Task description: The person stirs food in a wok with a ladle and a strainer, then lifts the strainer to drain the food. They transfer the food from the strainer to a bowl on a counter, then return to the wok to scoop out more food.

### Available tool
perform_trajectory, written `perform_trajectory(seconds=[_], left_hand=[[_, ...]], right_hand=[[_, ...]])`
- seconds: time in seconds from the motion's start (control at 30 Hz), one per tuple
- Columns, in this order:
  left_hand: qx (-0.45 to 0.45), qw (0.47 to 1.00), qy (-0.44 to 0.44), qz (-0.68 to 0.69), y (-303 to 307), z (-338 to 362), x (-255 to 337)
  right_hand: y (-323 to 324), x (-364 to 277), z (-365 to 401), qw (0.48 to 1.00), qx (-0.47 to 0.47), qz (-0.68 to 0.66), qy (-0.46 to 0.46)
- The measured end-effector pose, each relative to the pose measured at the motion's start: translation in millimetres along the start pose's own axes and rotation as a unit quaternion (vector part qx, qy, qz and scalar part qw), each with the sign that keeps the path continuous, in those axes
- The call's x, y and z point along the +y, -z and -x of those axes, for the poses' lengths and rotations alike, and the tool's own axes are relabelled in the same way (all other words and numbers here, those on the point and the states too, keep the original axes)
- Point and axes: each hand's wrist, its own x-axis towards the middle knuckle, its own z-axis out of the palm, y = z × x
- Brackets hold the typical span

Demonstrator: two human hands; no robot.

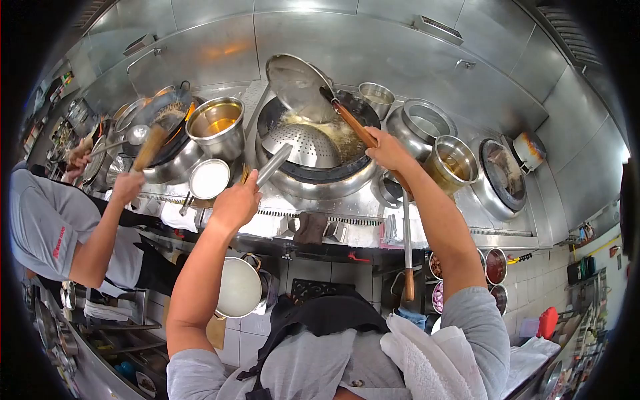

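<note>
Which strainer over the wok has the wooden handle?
The upper strainer, in your right hand; the lower strainer, in your left hand, has a metal handle.

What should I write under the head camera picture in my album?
Left hand on a perforated ladle, right hand on a wooden-handled strainer, over a wok.

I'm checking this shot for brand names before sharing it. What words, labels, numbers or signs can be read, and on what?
Nothing reads with certainty.
Red lettering on the co-worker's sleeve: too small and blurred to quote.
Any other print: too small to make out.
</note>
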Motion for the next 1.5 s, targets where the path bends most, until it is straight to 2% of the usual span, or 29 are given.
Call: perform_trajectory(seconds=[0.13,0.23,0.6,0.77,0.8,0.83,0.9,1.0,1.13,1.23,1.5], left_hand=[[-0.007,1.0,0.009,-0.013,12,4,8],[-0.009,1.0,0.015,-0.021,11,3,8],[0.019,1.0,-0.012,-0.001,-2,-1,-5],[0.013,1.0,-0.011,-0.007,-1,-1,-4],[0.011,1.0,-0.008,-0.009,0,-1,-3],[0.009,1.0,-0.005,-0.011,0,-1,-2],[0.01,1.0,-0.006,-0.006,-3,-1,-3],[0.003,1.0,0.005,-0.002,-2,-2,-1],[-0.005,1.0,0.012,-0.014,-2,-2,-1],[-0.006,1.0,0.012,-0.007,-3,-2,0],[-0.009,0.999,0.003,-0.036,1,-1,7]], right_hand=[[-2,9,0,0.997,-0.059,-0.006,-0.054],[1,17,3,0.994,-0.027,-0.03,-0.103],[43,58,21,0.992,0.078,0.041,-0.087],[33,77,10,0.989,0.103,0.081,-0.076],[31,64,13,0.988,0.065,0.04,-0.137],[20,64,11,0.988,0.043,-0.036,-0.146],[-3,65,8,0.969,-0.003,-0.187,-0.159],[-29,59,1,0.955,-0.033,-0.261,-0.137],[-28,45,0,0.961,-0.053,-0.244,-0.121],[-20,32,11,0.967,-0.033,-0.225,-0.116],[6,8,18,0.995,0.008,-0.075,-0.064]])
